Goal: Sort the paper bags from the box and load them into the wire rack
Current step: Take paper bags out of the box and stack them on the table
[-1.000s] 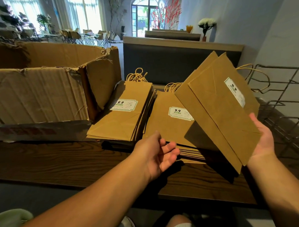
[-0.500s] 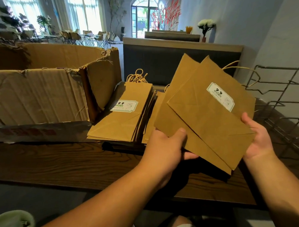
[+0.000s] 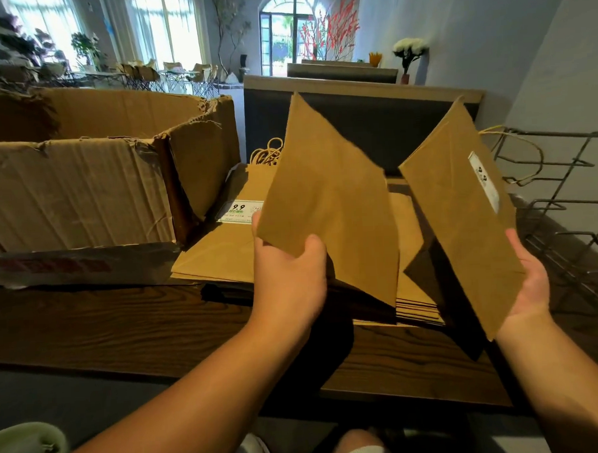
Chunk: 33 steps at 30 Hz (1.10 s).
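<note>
A person's left hand (image 3: 289,278) pinches the lower corner of a flat brown kraft paper bag (image 3: 331,204), thumb on the near face and fingers behind it. The bag is held up above the table, its long axis steep, leaning away and to the left, the blank side toward the camera. The right hand (image 3: 529,278) cradles the lower edge of a second brown kraft bag with a white sticker (image 3: 461,212), palm up and fingers curled behind it; that bag leans the same way, its twine handle (image 3: 520,155) at the far end by the dark wire rack (image 3: 564,208). The two bags are apart, a gap between them.

Beneath them lie two stacks of flat brown bags on the dark wood-grain table (image 3: 124,326): a left stack topped by a white "9.9" label (image 3: 240,211) and a right stack (image 3: 413,289) partly hidden. A torn, open cardboard box (image 3: 83,187) stands just left of the stacks. Behind is a dark bench back (image 3: 354,121), a pale wall, white flowers in a vase (image 3: 410,50) and bright arched windows.
</note>
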### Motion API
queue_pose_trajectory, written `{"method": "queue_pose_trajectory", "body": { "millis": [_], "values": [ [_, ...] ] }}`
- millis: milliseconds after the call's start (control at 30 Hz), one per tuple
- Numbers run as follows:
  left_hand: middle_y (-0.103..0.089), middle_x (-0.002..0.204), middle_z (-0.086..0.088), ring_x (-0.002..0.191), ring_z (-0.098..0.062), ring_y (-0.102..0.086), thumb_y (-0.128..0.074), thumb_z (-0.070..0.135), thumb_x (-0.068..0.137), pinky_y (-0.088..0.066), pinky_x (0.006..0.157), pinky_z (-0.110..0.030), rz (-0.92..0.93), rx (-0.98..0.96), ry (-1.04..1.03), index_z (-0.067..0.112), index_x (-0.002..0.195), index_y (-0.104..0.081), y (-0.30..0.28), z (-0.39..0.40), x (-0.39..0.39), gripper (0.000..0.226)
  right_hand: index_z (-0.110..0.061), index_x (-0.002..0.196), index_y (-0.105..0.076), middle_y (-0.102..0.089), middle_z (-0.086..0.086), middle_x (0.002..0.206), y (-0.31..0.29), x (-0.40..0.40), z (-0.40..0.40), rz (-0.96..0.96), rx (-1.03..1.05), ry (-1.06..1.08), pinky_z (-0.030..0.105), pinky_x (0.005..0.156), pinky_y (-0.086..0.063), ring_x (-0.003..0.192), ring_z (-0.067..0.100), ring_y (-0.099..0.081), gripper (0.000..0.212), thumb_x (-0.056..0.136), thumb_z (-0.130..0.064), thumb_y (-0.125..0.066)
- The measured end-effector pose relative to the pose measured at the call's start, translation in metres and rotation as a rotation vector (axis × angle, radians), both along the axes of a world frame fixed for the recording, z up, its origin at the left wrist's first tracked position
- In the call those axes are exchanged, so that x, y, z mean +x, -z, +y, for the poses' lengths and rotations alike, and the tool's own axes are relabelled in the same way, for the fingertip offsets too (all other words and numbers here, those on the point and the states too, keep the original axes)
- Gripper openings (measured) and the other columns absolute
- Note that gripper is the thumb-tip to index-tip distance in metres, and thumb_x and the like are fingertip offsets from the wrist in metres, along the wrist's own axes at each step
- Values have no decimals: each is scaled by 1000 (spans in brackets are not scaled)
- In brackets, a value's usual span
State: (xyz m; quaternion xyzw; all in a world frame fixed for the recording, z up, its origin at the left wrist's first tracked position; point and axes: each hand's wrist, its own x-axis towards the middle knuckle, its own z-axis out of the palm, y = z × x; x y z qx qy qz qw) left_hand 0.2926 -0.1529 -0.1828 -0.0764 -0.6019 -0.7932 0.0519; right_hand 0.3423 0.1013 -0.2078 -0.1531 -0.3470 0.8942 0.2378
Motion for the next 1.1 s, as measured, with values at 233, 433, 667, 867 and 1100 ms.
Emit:
{"method": "queue_pose_trajectory", "body": {
  "millis": [233, 433, 667, 867, 1100],
  "values": [
    [-56, 97, 18, 91, 7, -60, -59, -2, 93, -48, 72, -9, 532, -142, -23, 35, 111, -45, -40, 11, -15, 43, -1, 109, -76, -74, 15, 111, -15, -4, -1, 121, 16, -132, 34, 90, -56, 106, 23, -71, 79, 109, -51, -14],
    [-58, 127, -2, 114, -24, -56, -51, 23, 85, -53, 87, -42, 987, -777, -81, 28, 128, -52, -36, 27, -33, 43, -23, 67, -79, -73, -8, 74, -19, 6, -3, 125, -26, 44, 23, 54, -57, 68, 7, -73, 61, 106, -44, -37],
    [-50, 142, -4, 131, -28, -45, -58, 40, 96, -44, 102, -46, 1025, -1558, 280, 34, 135, -51, 10, 50, -25, 41, -18, 70, -79, -74, -4, 75, -18, 3, -1, 120, -85, 85, 25, 52, -57, 66, 11, -74, 52, 100, -42, -44],
    [-30, 162, -6, 150, -30, -22, -58, 30, 99, -22, 120, -55, 975, -1464, 436, 37, 152, -33, 16, 42, -37, 59, -20, 65, -79, -74, -7, 74, -15, 3, -2, 120, -39, 56, 23, 55, -57, 68, 7, -73, 63, 106, -42, -36],
    [-11, 168, -12, 154, -39, -5, -43, 31, 106, -18, 122, -50, 1110, -1597, 440, 37, 160, -14, 2, 36, -27, 62, -22, 81, -79, -75, -4, 84, -9, -2, -3, 74, -28, 77, 26, 59, -59, 77, 11, -75, 50, 105, -46, -41]
  ]
}}
